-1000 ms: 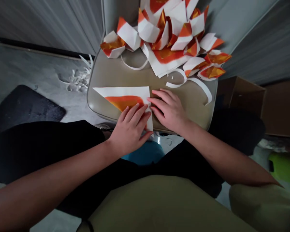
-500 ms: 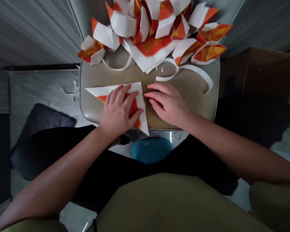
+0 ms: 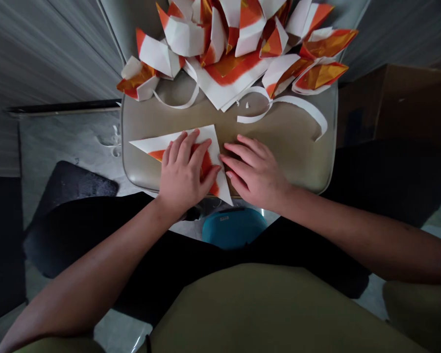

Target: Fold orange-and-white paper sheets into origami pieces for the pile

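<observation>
A person sits before a chair seat (image 3: 301, 159) with both bare hands over its near part, where a folded paper (image 3: 213, 152) lies flat. The paper, white with an orange patch, makes a roughly triangular shape: one long point runs out to the left, another reaches down past the seat's near edge. The left hand (image 3: 183, 169) rests palm down on the middle of it, its fingers laid flat and slightly parted, the thumb set wide, gripping nothing. The right hand (image 3: 259, 171) is beside the paper's right edge, its fingers a little bent, loosely spread and holding nothing; whether the nearest fingertip touches the edge cannot be told. Beyond the hands lie some flat sheets (image 3: 226, 81), white with orange, and around and above them stand many folded paper shapes (image 3: 185, 37) in the same colours. A curled paper strip (image 3: 185, 104) lies to the left of the sheets and a longer looping strip (image 3: 297, 100) to their right. Below the seat shows a teal object (image 3: 233, 230), and a cardboard box (image 3: 415, 103) stands off to the right.
</observation>
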Demonstrator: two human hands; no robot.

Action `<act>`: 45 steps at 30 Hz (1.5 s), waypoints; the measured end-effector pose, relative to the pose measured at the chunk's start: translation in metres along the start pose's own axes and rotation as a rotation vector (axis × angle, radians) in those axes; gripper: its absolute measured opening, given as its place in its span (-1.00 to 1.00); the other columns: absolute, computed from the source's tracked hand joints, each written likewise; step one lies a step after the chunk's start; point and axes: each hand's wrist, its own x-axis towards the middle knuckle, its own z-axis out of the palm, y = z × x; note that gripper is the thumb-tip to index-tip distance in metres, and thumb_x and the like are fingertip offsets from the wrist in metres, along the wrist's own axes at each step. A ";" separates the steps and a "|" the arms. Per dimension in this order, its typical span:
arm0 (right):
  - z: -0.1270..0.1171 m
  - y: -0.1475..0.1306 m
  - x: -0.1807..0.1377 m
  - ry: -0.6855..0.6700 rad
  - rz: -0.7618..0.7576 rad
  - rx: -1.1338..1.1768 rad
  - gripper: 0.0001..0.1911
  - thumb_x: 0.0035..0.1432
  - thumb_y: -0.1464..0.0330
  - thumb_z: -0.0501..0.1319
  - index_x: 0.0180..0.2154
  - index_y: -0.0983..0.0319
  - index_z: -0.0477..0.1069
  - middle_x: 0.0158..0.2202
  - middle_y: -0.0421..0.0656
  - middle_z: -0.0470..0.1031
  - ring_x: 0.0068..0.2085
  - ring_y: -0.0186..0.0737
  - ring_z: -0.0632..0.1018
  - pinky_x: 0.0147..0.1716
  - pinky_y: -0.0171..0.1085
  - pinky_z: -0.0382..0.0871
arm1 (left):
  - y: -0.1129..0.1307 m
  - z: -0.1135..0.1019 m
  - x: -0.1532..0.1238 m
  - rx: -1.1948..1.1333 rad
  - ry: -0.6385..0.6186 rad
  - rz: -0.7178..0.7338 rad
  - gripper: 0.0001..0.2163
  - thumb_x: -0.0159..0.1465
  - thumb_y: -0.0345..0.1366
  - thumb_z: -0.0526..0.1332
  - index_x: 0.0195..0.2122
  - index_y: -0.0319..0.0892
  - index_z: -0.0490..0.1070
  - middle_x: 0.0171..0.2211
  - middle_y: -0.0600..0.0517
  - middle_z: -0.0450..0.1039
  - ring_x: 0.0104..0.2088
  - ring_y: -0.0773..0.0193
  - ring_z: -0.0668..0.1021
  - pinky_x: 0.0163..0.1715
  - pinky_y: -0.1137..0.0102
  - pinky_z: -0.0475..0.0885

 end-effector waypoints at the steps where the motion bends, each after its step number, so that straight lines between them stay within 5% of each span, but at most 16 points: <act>1: 0.000 0.000 0.000 -0.003 -0.006 -0.005 -0.62 0.41 0.36 0.10 0.15 0.26 0.52 0.23 0.03 0.51 0.34 0.13 0.38 0.29 0.14 0.27 | 0.000 -0.001 0.000 -0.006 -0.008 -0.007 -0.51 0.41 0.01 0.17 0.28 -0.12 0.34 0.35 -0.23 0.32 0.37 -0.19 0.34 0.33 -0.08 0.25; 10: 0.001 -0.002 -0.003 -0.004 -0.047 -0.072 -0.63 0.40 0.34 0.13 0.14 0.24 0.54 0.23 0.02 0.52 0.34 0.16 0.37 0.29 0.15 0.24 | 0.002 0.000 -0.001 -0.003 0.011 -0.019 -0.53 0.40 -0.02 0.21 0.26 -0.11 0.38 0.35 -0.22 0.34 0.36 -0.19 0.36 0.32 -0.07 0.26; 19: 0.000 -0.002 -0.004 -0.014 -0.045 -0.083 -0.61 0.40 0.35 0.14 0.17 0.23 0.52 0.25 0.03 0.50 0.35 0.17 0.37 0.28 0.14 0.25 | -0.001 -0.003 0.003 -0.015 -0.027 0.160 -0.67 0.45 -0.17 0.14 0.17 -0.08 0.49 0.27 -0.15 0.44 0.28 -0.15 0.46 0.22 -0.03 0.39; 45: -0.011 0.009 -0.002 -0.054 -0.102 0.017 -0.72 0.33 0.38 0.20 -0.02 0.11 0.62 0.21 -0.07 0.51 0.35 0.17 0.36 0.23 0.17 0.32 | -0.003 -0.005 0.003 -0.026 -0.087 0.136 -0.68 0.43 -0.12 0.18 0.14 0.00 0.53 0.31 -0.12 0.41 0.32 -0.18 0.43 0.23 -0.09 0.39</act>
